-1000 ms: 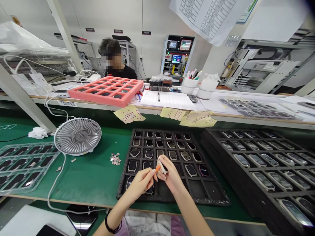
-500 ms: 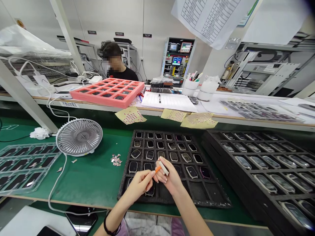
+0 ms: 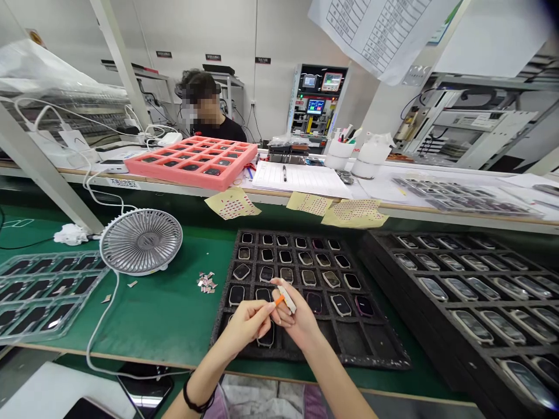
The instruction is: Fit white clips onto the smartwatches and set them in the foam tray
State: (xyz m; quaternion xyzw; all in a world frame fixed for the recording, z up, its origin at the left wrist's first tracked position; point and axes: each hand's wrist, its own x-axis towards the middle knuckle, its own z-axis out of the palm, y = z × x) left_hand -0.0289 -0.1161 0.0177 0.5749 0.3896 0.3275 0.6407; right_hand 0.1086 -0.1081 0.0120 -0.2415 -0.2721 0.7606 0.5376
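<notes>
Over the black foam tray (image 3: 301, 341), my right hand (image 3: 299, 320) is closed around a pale watch case (image 3: 287, 299), held tilted with its edge toward me. My left hand (image 3: 250, 323) pinches a small orange stick-like tool (image 3: 279, 300), whose tip meets the side of the watch case. What the tip does there is too small to make out. Below and around both hands, several square watches (image 3: 340, 304) lie in the tray's compartments. Some compartments in the front row hold nothing; others are partly hidden by my hands.
A second stack of black foam trays (image 3: 419, 314) with watches stands at the right. To the left are a grey fan (image 3: 142, 241), small foil scraps (image 3: 206, 283) and a clear tray (image 3: 48, 297) of dark parts. A pink foam tray (image 3: 192, 163) lies on the shelf; beyond it sits a person (image 3: 213, 116).
The watch case has turned slightly in my right hand and shifted a little left and down. My left hand still holds the orange tool against it.
</notes>
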